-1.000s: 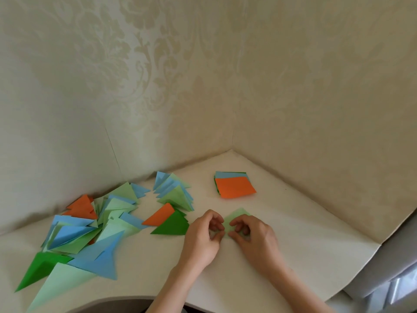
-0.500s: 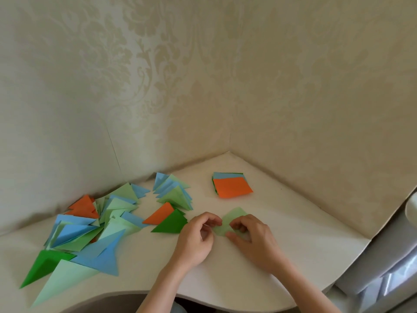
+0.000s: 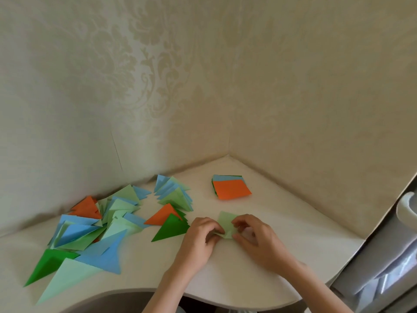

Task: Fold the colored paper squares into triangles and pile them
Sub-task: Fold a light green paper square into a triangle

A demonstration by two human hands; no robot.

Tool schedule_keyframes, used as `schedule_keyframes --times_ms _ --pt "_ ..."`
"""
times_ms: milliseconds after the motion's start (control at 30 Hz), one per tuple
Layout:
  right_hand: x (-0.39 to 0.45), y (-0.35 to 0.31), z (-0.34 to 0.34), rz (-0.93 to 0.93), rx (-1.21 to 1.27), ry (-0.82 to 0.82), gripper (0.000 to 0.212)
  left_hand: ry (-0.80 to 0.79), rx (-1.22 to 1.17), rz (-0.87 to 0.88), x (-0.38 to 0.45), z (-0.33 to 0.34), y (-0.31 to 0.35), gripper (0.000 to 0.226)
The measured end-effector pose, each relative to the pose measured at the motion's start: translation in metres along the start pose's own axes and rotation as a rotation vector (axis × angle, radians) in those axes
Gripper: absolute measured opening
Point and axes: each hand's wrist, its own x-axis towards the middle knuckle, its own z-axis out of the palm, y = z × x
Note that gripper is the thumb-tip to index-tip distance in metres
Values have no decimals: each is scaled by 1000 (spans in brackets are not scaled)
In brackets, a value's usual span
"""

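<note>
We pinched one light green paper [image 3: 226, 223] with our left hand [image 3: 199, 239] and right hand [image 3: 257, 240], midway on the table [image 3: 282, 222], bare surface toward its curved front edge. One square stack [image 3: 231, 187] lay behind; many triangles [image 3: 90, 229] lay left.

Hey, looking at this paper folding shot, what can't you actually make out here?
Head view only:
- Light green paper: its near part is covered by the left hand and right hand, so how far the fold has got is unclear.
- Stack of squares: the orange top sheet hides how many lie beneath.
- Pile of triangles: overlaps prevent a count.
- White handle: cut off by the right edge.
</note>
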Motion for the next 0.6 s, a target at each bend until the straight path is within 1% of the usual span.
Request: schedule_keyframes --times_ms 67,133,200,267,333,400,467,600 --pt "-4 3 -2 -29 -14 7 18 14 0 4 0 0 0 11" --pt "-7 6 -2 -47 -57 -19 16 18 3 2 1 0 -1 11" --pt "-8 7 2 -48 -110 -28 25 5 4 0 1 0 -2 12" --pt "-6 7 8 -30 -127 14 31 1 -3 -14 1 0 -2 12" --pt "-3 6 13 -15 -135 74 29 15 -21 -70 2 0 0 12" --pt "0 5 17 -4 -139 119 21 25 -34 -140 4 2 1 15" --pt "1 4 19 27 -127 147 14 55 -24 -162 6 5 2 20" --pt "5 5 22 69 -133 194 17 103 11 -198 9 12 3 26"
